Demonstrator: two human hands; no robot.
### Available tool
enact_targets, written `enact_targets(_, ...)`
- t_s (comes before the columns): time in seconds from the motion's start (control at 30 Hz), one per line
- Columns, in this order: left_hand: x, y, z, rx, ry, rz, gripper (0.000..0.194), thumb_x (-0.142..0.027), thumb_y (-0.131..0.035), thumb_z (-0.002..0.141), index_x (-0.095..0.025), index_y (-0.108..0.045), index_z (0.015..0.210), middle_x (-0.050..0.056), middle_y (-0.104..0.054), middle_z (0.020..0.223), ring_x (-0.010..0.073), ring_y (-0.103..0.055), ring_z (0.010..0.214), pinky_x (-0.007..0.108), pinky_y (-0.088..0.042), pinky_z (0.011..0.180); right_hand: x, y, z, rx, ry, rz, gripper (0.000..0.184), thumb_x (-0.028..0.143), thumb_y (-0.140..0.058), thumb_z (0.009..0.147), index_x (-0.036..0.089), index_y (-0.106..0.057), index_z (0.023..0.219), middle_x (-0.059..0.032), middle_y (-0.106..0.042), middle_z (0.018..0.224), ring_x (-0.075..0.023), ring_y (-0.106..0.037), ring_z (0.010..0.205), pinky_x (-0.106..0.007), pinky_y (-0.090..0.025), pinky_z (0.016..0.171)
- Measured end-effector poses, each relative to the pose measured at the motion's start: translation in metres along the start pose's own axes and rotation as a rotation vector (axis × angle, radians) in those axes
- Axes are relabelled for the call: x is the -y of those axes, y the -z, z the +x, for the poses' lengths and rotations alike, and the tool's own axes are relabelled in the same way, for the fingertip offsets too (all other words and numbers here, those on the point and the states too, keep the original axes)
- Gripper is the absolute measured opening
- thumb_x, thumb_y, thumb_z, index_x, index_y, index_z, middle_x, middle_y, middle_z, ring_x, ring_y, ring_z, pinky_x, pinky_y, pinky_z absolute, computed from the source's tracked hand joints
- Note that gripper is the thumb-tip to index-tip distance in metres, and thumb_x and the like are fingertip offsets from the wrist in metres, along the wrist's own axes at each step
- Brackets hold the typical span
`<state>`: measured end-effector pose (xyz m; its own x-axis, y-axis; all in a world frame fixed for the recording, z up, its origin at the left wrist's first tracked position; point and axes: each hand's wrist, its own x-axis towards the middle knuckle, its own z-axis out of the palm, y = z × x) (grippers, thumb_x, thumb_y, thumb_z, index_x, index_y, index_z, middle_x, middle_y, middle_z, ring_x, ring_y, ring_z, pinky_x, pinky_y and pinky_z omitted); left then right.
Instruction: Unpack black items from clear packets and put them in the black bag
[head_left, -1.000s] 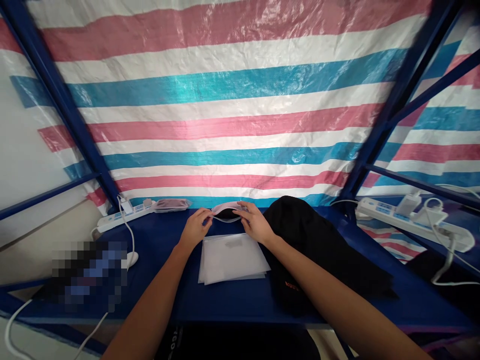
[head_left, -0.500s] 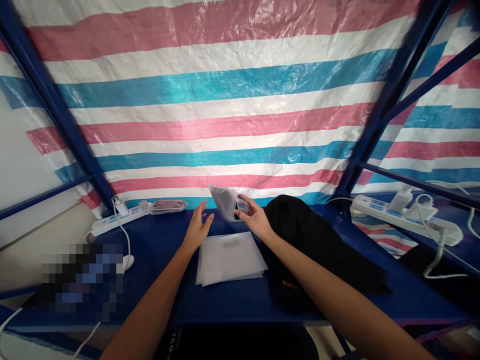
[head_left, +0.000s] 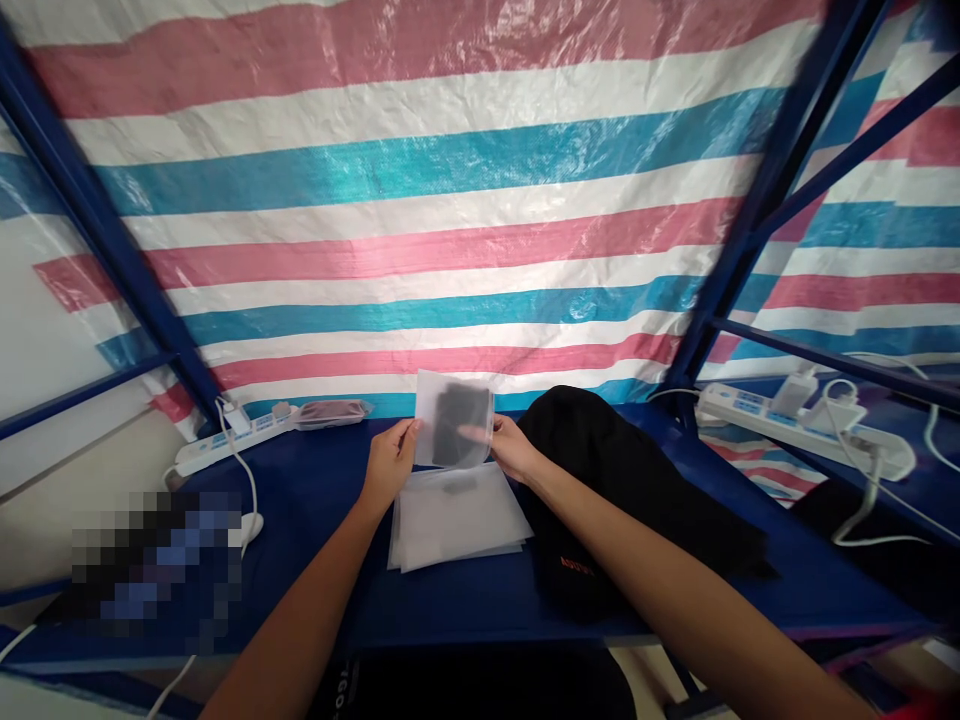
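Mid-frame, the left hand point(head_left: 389, 463) and right hand point(head_left: 514, 449) pinched opposite sides of a translucent pouch point(head_left: 428, 402), whose dark item point(head_left: 457, 408) might have slid out if tilted.

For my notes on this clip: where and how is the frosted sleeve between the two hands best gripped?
Probably by its side edges, one hand from each side. The frosted sleeve faces the camera, and the dark item showing through leaves a pale margin at left, where the left hand pinches; the right hand holds the opposite edge.
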<state>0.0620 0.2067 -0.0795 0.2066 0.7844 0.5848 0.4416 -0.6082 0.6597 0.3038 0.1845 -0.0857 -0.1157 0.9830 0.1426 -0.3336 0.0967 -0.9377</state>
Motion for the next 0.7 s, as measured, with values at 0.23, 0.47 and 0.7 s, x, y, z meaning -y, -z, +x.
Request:
enact_targets(0.23, 0.007, -0.004, 0.008, -0.128, 0.026, 0.037, 0.046, -0.051, -0.045, 0.110, -0.018, -0.075, 0.100, -0.001, -0.060, 0.071, 0.0151, -0.053, 0.067, 0.026, -0.041, 0.067, 0.000, -0.001, 0.002, -0.094, 0.097, 0.122, 0.036, 0.036, -0.096, 0.072, 0.022, -0.082, 0.102, -0.0051, -0.083, 0.106, -0.0249, -0.076, 0.095, -0.036, -0.060, 0.086)
enact_targets(0.47, 0.020, 0.004, 0.017, -0.186, 0.058, 0.050, 0.042, -0.049, -0.046, 0.108, -0.020, -0.076, 0.107, 0.005, -0.078, 0.090, 0.0191, -0.067, 0.070, 0.028, -0.051, 0.071, 0.004, 0.005, 0.004, -0.294, 0.041, 0.282, 0.027, 0.034, -0.086, 0.076, 0.021, -0.076, 0.096, -0.0036, -0.079, 0.086, -0.0247, -0.074, 0.077, -0.036, -0.061, 0.068)
enact_targets(0.7, 0.043, 0.020, 0.017, -0.289, 0.195, -0.125, 0.048, -0.060, -0.050, 0.105, -0.020, -0.076, 0.108, 0.005, -0.079, 0.097, 0.0174, -0.064, 0.064, 0.028, -0.051, 0.067, 0.013, 0.021, -0.002, -0.024, -0.112, 0.371, 0.036, 0.043, -0.076, 0.087, 0.020, -0.075, 0.114, -0.0109, -0.081, 0.107, -0.0339, -0.077, 0.104, -0.049, -0.065, 0.087)
